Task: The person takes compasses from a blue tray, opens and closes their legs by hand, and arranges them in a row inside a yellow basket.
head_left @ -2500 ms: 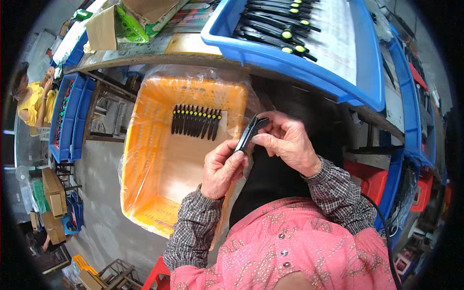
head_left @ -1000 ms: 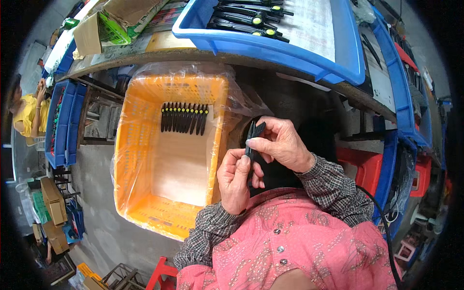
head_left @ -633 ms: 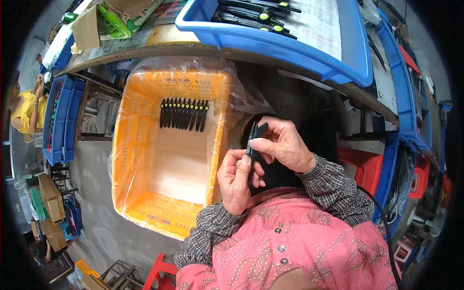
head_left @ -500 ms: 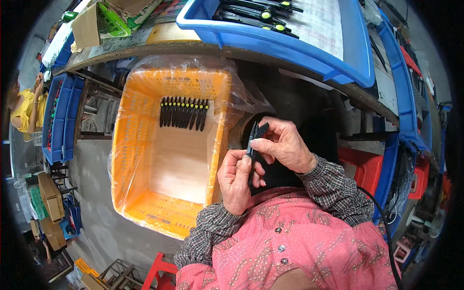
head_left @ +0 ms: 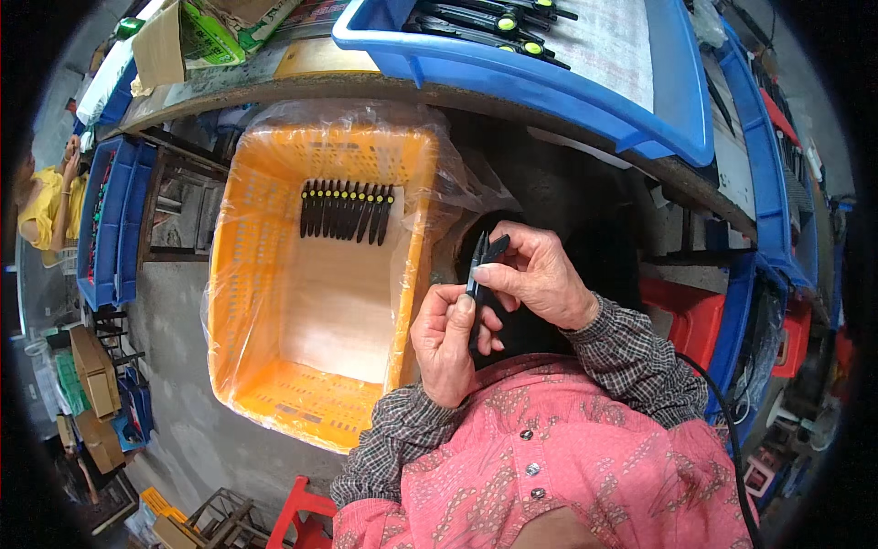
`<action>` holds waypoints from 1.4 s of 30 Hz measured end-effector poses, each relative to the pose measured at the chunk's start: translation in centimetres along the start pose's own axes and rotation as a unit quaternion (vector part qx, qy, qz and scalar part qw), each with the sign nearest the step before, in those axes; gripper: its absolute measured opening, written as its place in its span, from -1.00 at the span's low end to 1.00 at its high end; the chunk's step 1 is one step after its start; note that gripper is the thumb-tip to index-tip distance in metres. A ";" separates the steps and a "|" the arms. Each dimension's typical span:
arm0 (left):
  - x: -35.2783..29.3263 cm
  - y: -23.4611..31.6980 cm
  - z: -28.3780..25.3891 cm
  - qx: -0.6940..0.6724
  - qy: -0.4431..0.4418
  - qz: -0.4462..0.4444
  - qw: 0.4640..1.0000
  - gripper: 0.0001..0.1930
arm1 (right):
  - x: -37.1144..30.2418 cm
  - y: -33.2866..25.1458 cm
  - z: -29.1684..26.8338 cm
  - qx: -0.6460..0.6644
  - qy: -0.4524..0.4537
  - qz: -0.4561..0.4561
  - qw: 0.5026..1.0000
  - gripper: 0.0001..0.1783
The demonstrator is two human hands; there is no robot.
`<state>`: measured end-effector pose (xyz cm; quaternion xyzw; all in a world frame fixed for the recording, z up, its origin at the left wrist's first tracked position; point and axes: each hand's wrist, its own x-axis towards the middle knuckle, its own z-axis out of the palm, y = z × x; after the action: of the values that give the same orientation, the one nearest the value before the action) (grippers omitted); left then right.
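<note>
In front of my chest, both hands hold a slim black tool with pointed ends (head_left: pixel 475 276), kept upright; its exact kind is hard to make out. My left hand (head_left: pixel 446 352) is closed round its lower part, thumb pressed on the front. Higher up, my right hand (head_left: pixel 541 277) pinches it between thumb and fingers, and a short black piece sticks out to the side there. Left of my hands stands an orange plastic crate (head_left: pixel 416 302), lined with clear film. A neat row of several black tools with yellow dots (head_left: pixel 346 212) lies on its pale bottom sheet.
On the bench ahead, a blue tray (head_left: pixel 549 91) carries more black tools with yellow discs (head_left: pixel 503 27) on a white cloth. Red stools (head_left: pixel 681 320) stand at right and lower left. A person in yellow (head_left: pixel 46 206) is at far left, near stacked blue bins (head_left: pixel 119 224).
My hands and the black tool stay almost in place. The view has shifted very slightly; the row in the crate looks the same.
</note>
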<state>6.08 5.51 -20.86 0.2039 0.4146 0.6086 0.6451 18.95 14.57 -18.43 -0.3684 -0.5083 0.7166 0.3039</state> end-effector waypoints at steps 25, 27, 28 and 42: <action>0.7 0.8 -0.4 0.065 -0.026 0.029 0.997 -0.77 | 0.0 -0.6 0.0 0.015 0.023 0.004 1.000 -0.89; 0.7 1.5 -0.7 -0.048 -0.074 -0.070 0.994 -0.71 | 0.1 -0.3 -0.2 0.045 0.003 0.003 0.999 -0.89; 0.8 1.6 -0.8 -0.048 -0.075 -0.069 0.994 -0.71 | 0.1 -0.4 -0.3 0.087 -0.011 0.011 0.996 -0.89; 1.1 1.0 -0.5 -0.032 -0.048 -0.041 0.998 -0.87 | -0.6 -0.8 0.6 -0.042 0.035 -0.034 0.998 -0.87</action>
<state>5.00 6.65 -20.73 0.1948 0.3718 0.5841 0.6947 18.86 14.01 -17.40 -0.3878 -0.5398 0.6704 0.3298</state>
